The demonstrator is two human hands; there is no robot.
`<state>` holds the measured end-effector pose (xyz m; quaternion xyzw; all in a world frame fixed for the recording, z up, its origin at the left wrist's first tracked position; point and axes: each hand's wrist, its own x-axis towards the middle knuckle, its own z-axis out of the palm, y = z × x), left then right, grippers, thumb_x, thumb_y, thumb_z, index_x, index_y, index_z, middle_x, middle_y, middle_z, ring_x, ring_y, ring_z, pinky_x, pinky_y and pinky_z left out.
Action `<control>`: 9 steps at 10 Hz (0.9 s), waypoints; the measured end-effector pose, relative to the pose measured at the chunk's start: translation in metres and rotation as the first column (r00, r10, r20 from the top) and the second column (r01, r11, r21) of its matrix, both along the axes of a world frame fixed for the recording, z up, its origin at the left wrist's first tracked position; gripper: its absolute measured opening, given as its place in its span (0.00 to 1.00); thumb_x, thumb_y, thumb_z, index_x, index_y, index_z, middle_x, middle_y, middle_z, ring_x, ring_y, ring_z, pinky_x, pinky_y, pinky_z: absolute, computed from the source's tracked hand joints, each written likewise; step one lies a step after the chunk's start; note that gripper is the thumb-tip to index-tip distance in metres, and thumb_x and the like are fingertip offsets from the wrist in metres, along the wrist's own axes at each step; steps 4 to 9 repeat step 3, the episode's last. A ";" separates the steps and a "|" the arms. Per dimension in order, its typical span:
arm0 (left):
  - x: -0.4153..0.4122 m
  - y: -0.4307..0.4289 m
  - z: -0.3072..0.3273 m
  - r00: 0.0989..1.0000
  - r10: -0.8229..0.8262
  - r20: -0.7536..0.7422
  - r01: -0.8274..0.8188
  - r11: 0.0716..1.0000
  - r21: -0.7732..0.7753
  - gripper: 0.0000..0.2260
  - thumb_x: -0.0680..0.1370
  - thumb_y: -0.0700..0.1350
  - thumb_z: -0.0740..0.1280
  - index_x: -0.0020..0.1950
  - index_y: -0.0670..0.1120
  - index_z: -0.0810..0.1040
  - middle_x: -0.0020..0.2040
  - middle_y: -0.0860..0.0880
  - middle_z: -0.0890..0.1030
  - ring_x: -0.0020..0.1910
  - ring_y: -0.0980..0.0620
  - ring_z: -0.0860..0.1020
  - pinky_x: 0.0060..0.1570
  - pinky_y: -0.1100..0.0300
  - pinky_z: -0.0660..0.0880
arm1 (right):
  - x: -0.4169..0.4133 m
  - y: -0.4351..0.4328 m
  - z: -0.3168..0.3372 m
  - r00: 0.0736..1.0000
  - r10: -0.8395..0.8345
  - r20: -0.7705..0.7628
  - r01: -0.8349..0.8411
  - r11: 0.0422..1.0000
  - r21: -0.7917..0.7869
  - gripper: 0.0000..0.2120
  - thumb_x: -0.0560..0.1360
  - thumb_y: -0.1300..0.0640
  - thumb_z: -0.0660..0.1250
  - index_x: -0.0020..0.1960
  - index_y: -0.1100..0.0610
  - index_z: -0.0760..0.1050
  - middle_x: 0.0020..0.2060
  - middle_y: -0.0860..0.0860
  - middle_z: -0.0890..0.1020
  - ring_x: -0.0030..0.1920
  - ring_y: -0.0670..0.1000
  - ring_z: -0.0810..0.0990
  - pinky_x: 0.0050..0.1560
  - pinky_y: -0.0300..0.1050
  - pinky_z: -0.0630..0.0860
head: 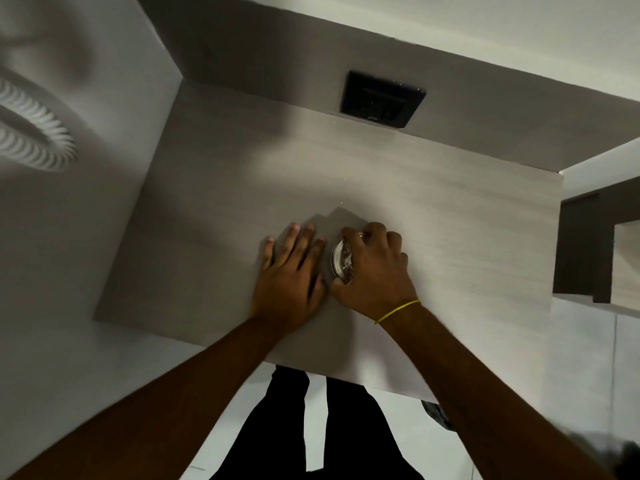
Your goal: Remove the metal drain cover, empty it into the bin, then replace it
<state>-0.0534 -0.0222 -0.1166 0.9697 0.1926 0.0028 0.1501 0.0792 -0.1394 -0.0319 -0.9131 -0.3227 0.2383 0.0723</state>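
Observation:
A round shiny metal drain cover [341, 259] sits in the grey tiled floor [450, 237] at the middle of the view. My right hand [375, 268], with a yellow band at the wrist, curls over the cover with fingers and thumb gripping its rim. Most of the cover is hidden under that hand. My left hand [291, 268] lies flat on the floor just left of the cover, fingers spread and holding nothing. No bin is in view.
A black square drain grate [381, 98] sits at the foot of the far wall. A white corrugated hose [38, 129] curves at the left. A step edge runs across the floor near my legs [311, 427]. A dark opening [588, 247] is at the right.

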 end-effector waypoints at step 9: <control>-0.004 0.000 -0.004 0.999 -0.019 -0.030 0.019 1.000 0.021 0.30 0.84 0.57 0.57 0.85 0.47 0.65 0.89 0.44 0.60 0.89 0.41 0.56 0.84 0.31 0.55 | -0.002 -0.007 0.003 1.000 0.015 0.022 -0.015 1.000 -0.010 0.46 0.65 0.35 0.71 0.81 0.45 0.66 0.76 0.55 0.69 0.72 0.64 0.70 0.63 0.65 0.78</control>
